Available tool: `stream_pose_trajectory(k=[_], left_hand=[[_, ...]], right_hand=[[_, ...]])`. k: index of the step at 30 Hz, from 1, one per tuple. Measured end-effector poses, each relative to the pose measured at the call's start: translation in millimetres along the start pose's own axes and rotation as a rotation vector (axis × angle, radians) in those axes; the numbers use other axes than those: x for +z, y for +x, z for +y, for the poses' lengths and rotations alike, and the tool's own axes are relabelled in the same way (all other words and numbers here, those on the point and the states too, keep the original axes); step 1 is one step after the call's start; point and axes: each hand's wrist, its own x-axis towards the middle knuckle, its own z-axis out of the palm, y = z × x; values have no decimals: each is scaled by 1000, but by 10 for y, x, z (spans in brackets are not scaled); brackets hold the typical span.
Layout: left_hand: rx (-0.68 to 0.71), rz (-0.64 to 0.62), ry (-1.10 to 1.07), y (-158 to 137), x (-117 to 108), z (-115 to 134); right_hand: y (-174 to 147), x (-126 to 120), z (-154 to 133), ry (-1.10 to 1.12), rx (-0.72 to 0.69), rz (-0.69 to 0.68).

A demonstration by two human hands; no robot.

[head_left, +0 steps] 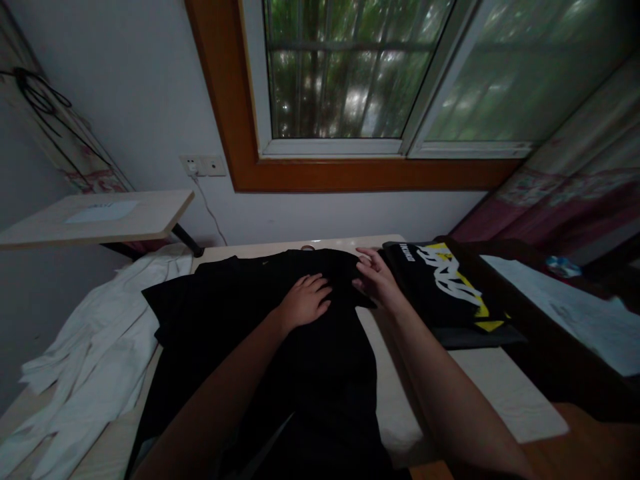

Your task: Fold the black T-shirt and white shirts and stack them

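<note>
A black T-shirt [230,300] lies spread over the table, its collar side toward the window and a small light mark near the top. My left hand [305,300] rests flat on the upper part of the shirt, fingers stretched out. At the shirt's right sleeve is my right hand [375,275], its fingers partly curled and apart, with nothing visible between them. Whether its fingertips touch the sleeve I cannot tell. The lower part of the shirt is partly hidden by my left forearm.
Folded black clothing [425,280] with white and yellow print lies at the right. White garments [95,347] are heaped at the left, below a raised shelf [150,220] bearing a paper. A plugged-in cable [213,210] hangs at the wall. Beyond the table [505,387] are a window and curtains.
</note>
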Motion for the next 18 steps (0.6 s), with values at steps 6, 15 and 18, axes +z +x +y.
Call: stream_pose_trajectory(k=[6, 15, 18], left_hand=[[-214, 123, -483, 34, -18, -247], [-689, 224, -693, -114, -190, -439], [-678, 130, -664, -212, -273, -420]], right_hand=[[-71, 65, -6, 59, 149, -342], [41, -127, 374, -316, 102, -203], [30, -186, 359, -494, 75, -370]])
